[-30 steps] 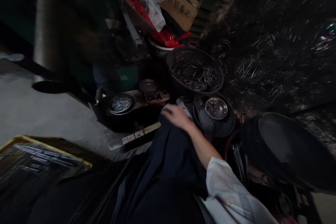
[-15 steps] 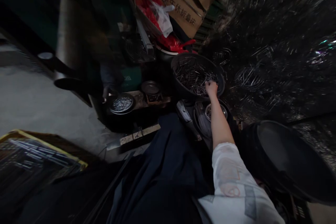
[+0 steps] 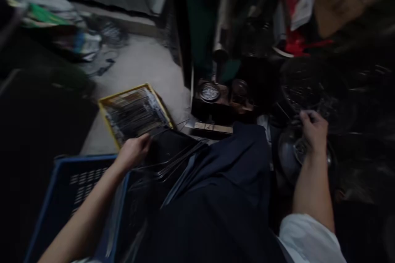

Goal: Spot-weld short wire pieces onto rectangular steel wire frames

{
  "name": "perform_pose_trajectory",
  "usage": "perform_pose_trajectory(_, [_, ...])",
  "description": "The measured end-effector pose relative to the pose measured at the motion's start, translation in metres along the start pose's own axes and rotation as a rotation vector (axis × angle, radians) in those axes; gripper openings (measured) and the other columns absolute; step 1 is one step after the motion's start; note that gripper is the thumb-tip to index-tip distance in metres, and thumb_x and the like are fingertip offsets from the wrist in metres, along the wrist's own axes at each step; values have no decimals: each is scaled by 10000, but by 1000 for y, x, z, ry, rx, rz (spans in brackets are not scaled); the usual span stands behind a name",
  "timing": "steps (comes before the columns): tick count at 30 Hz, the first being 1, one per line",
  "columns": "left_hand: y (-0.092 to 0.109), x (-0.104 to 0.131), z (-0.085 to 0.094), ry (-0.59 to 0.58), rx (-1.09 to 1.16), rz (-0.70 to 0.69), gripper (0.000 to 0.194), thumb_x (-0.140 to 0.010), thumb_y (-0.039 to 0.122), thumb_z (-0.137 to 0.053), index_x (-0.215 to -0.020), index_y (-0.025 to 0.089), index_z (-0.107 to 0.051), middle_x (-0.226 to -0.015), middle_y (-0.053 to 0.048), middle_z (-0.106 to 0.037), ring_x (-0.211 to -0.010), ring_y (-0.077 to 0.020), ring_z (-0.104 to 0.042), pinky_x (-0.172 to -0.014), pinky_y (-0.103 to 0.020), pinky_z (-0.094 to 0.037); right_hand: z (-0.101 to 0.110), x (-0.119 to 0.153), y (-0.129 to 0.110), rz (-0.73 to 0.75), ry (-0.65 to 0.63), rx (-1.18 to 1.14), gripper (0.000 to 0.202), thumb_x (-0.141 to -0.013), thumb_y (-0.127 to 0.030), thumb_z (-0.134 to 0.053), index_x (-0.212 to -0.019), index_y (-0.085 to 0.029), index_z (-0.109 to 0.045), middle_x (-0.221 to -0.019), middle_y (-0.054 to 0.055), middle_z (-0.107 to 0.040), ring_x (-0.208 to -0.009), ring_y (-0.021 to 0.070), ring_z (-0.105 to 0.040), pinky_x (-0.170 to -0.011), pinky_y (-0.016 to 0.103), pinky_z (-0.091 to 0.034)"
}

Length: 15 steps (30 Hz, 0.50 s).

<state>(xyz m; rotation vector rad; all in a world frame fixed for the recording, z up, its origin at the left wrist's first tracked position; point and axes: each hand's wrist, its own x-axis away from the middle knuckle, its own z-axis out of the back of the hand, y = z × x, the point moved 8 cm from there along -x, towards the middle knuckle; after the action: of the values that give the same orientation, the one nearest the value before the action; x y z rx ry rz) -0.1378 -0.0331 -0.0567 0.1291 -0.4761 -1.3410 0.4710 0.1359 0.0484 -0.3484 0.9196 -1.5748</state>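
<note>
My left hand (image 3: 135, 151) is closed in a fist above the blue crate, beside a bundle of thin metal rods (image 3: 173, 163) lying across my lap. A thin dark rod seems to run out from the fist. My right hand (image 3: 314, 131) is pinched at the near edge of the dark tub (image 3: 285, 90), which holds thin metal pieces (image 3: 304, 94). A slim metal piece shows at its fingertips, blurred. Below that hand is a round shiny bowl (image 3: 285, 152), partly covered by the wrist.
A yellow-rimmed crate (image 3: 106, 119) of rods stands ahead of the blue crate (image 3: 55, 181). Near the machine's tube (image 3: 222, 20) sits a small dish of metal bits (image 3: 210, 91). A red bag (image 3: 298, 43) and cardboard (image 3: 342, 0) are at the back right.
My view has swung left. My left hand has come into sight over the crates. My right hand has drawn back from inside the tub to its near edge.
</note>
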Motion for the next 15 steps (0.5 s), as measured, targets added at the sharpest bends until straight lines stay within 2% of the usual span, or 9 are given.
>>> perform_pose_trajectory(2, [-15,-1,3,47,-47,45,276,-923,386,-392,-708,232,-472,-576,-3,-481,-541,-183,-481,-581,-289,-272,-24,23,-15,0,-145,-50,247,-835,-465,-662,-890,-227,-695,-801,25,-684,-760,203,-642,-704,310,-512])
perform_pose_trajectory(5, [-28,-3,9,104,-91,61,298,-938,404,-349,-731,233,-480,-624,-32,-537,-599,-205,-529,-598,-298,-280,-55,61,-38,-46,-368,-118,302,-824,-502,-679,-910,-213,-700,-724,10,-671,-653,170,-635,-645,281,-522])
perform_pose_trajectory(8, [-38,-9,8,106,-112,59,275,-927,382,-380,-736,229,-507,-630,-47,-570,-603,-218,-551,-577,-303,-258,-74,94,-50,-147,-534,-192,370,-795,-541,-701,-918,-192,-683,-643,10,-661,-566,165,-627,-575,273,-524])
perform_pose_trajectory(11, [-48,-16,17,148,-130,94,287,-940,383,-387,-779,215,-557,-648,-62,-588,-612,-226,-556,-560,-311,-217,-76,117,-42,-257,-576,-222,399,-746,-539,-752,-906,-185,-663,-643,25,-677,-559,177,-650,-563,277,-544])
perform_pose_trajectory(15, [-47,-15,56,234,-88,109,355,-976,363,-380,-790,158,-603,-646,-19,-530,-625,-162,-514,-583,-275,-247,-73,145,-14,-458,-597,-300,438,-708,-511,-798,-984,-216,-629,-716,37,-691,-629,214,-711,-558,289,-576])
